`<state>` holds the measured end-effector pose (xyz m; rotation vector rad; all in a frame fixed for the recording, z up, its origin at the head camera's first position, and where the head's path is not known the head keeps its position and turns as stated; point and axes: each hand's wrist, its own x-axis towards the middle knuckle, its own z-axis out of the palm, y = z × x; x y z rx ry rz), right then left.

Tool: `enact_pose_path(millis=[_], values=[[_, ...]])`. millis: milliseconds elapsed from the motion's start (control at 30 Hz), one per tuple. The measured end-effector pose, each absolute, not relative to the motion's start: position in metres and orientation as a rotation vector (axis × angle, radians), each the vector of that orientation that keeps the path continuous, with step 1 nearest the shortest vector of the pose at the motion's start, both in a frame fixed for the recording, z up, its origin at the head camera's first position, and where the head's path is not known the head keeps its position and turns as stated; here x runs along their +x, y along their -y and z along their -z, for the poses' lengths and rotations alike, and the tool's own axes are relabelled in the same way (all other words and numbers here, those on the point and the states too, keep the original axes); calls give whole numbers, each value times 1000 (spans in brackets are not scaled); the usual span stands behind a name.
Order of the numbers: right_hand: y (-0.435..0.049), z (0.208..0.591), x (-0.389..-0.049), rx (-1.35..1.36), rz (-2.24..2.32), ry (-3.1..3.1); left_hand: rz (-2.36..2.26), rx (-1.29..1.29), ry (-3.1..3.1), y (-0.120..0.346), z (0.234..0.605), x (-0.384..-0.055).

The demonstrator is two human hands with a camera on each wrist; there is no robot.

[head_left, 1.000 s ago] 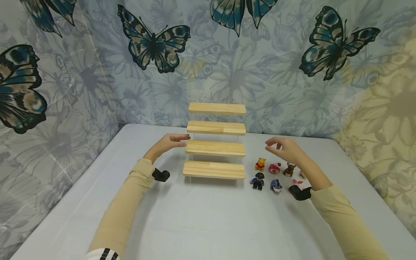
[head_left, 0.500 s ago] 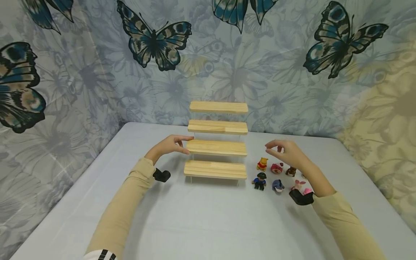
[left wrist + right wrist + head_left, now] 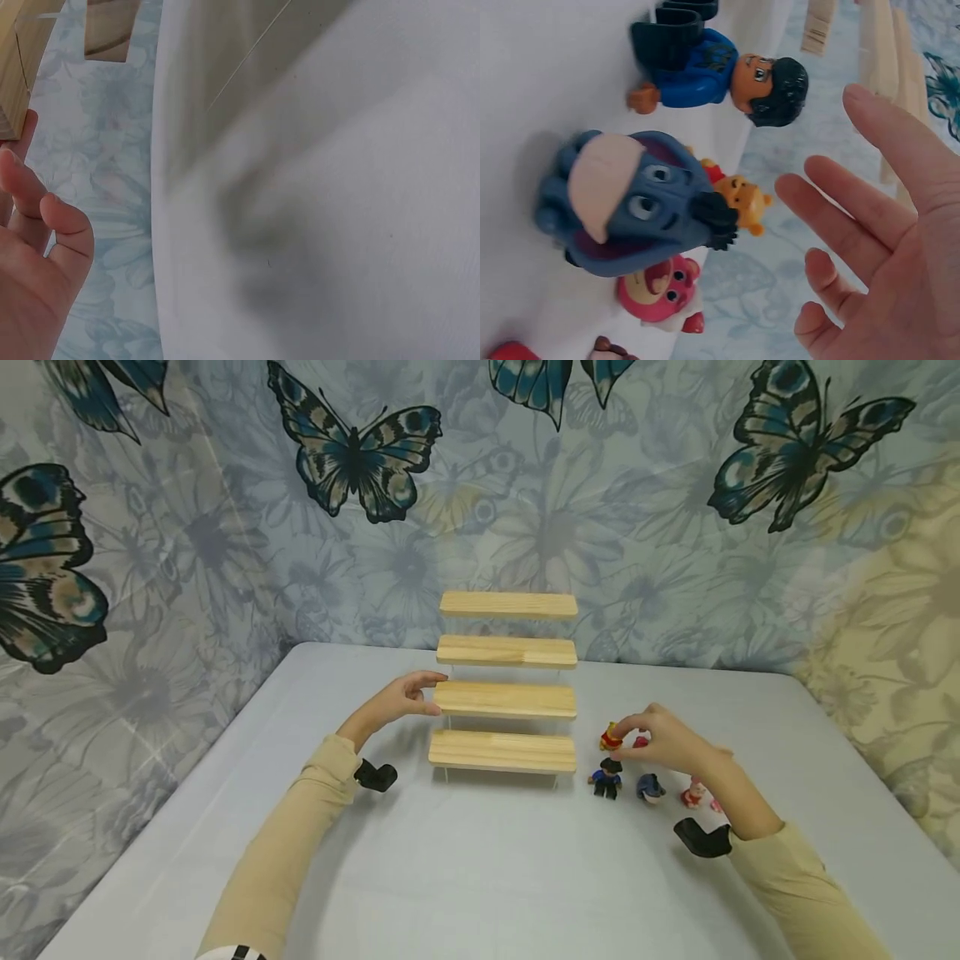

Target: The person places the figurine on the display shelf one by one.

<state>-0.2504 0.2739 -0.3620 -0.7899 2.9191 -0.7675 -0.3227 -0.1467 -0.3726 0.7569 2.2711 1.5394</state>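
Observation:
My left hand (image 3: 393, 703) holds the left end of a stepped wooden display shelf (image 3: 504, 700), thumb in front of the second board from the bottom and a finger behind it. In the left wrist view, curled fingers (image 3: 66, 225) show at the board's end (image 3: 11, 90). My right hand (image 3: 671, 743) hovers over small toy figures, thumb and index finger spread beside a yellow toy bear in a red shirt (image 3: 610, 738). The right wrist view shows that hand (image 3: 889, 292) holding nothing, its fingers apart from the bear (image 3: 744, 201). A pink toy bear (image 3: 641, 742) is partly hidden behind it.
In front of the bears stand a toy man in a black hat (image 3: 606, 779) and a blue toy donkey (image 3: 650, 788). A pink toy pig (image 3: 693, 793) sits by my right wrist. Butterfly-patterned cloth (image 3: 352, 460) hangs behind the white table (image 3: 465, 868).
My right hand has come down and forward to the figures, its thumb and finger reaching the yellow bear. My left thumb has moved in against the shelf's end.

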Motion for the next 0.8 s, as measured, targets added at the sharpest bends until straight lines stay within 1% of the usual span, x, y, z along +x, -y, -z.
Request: enact_pose_path(millis=[167,433,567,800], values=[[-276,366,-243,-721,751,-2917,-1668,723,-2207,145,381,-319],[-278,381,-227,-839,827,-2967,-1811,688,-2126,141,397,-311],[-276,388,-220,-793,864,-2976,-1801,672,-2138,139,403,-310],[-272,387,-221,-747,886,-2990,-1878,692,-2158,141,406,-311]])
